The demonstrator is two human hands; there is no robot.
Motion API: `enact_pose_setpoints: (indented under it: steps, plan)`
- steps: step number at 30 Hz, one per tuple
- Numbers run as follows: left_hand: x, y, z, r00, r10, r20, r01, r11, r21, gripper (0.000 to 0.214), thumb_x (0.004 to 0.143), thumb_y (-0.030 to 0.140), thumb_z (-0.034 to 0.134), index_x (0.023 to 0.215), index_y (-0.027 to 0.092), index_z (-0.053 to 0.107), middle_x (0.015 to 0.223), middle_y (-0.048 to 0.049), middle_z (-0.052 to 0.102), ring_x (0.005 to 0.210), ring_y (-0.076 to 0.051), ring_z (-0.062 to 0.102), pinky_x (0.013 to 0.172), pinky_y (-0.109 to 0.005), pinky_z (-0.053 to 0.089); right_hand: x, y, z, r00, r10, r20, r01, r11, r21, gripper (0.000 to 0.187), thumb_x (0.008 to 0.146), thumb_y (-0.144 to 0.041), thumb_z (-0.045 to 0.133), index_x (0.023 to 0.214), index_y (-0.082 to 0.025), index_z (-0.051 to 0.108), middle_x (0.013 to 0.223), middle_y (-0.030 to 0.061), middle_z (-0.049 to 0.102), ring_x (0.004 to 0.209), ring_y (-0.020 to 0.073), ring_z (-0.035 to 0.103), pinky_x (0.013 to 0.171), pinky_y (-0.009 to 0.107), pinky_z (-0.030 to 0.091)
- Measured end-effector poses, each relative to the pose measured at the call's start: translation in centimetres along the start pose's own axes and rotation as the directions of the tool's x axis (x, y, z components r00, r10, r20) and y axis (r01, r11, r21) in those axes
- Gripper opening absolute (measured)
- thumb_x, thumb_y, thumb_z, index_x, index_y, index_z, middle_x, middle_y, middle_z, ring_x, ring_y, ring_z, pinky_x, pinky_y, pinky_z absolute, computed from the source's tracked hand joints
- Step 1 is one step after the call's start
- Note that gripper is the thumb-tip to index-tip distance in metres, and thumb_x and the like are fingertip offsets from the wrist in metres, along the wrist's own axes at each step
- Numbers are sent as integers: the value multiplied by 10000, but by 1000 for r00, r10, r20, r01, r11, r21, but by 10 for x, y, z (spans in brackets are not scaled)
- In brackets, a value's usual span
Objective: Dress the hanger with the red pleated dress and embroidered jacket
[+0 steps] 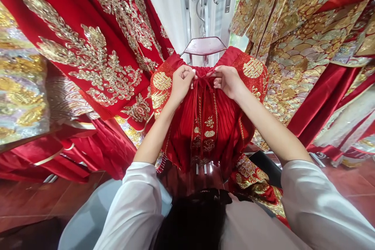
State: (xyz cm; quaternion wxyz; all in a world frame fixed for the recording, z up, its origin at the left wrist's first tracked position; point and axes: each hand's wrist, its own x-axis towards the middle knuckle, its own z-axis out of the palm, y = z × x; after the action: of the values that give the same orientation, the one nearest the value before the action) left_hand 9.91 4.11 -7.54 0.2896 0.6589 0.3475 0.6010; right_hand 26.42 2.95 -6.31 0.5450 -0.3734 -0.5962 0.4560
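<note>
A red pleated skirt (pixel 181 133) with gold embroidery hangs in front of me, over a red jacket (pixel 253 68) with gold emblems on its shoulders. Both are at a hanger (pixel 205 46) with a pale crossbar and a metal hook. My left hand (pixel 184 80) pinches the skirt's gathered waistband left of its middle. On the other side, my right hand (pixel 225 80) grips the same waistband with curled fingers. Between the hands a thin red tie (pixel 203 82) is knotted, its ends hanging down the front.
Red garments with beaded silver-gold sprays (pixel 99 54) hang close on the left. Gold scale-patterned robes (pixel 293 54) hang on the right. A grey-blue plastic chair (pixel 84 215) stands low on the left. Embroidered cloth (pixel 254 175) lies low on the right, above a reddish tiled floor (pixel 348 187).
</note>
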Motion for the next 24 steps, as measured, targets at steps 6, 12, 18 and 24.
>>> enact_pose_setpoints:
  steps: [6,12,18,24]
  plan:
    - [-1,-1,-19,993,82,88,-91,990,103,225,859,162,493,646,189,427,517,65,361,416,-51,295,412,-184,269,1,-9,-29,989,-95,111,121,957,-265,137,754,-125,552,655,-160,465,501,-62,360,418,21,253,391,176,220]
    - [0,4,-19,980,47,193,-78,984,158,205,897,209,445,697,202,404,532,55,451,384,-54,378,399,-184,294,4,-8,-35,964,-235,125,253,955,-156,97,763,-205,623,808,-180,540,639,-29,483,581,69,495,567,211,454]
    - [0,5,-34,968,111,224,-185,921,342,184,811,168,536,645,186,457,524,48,402,471,-72,372,467,-203,307,9,-8,-62,951,-286,117,307,827,-471,192,702,-292,711,726,-174,562,547,-21,484,533,102,477,530,267,454]
    - [19,26,-51,912,308,272,-410,698,587,99,806,298,559,866,224,585,894,-48,614,909,-203,568,770,-335,460,3,-30,-74,802,-597,1,374,501,-780,174,833,-393,565,795,-225,594,750,64,613,859,213,557,772,354,461]
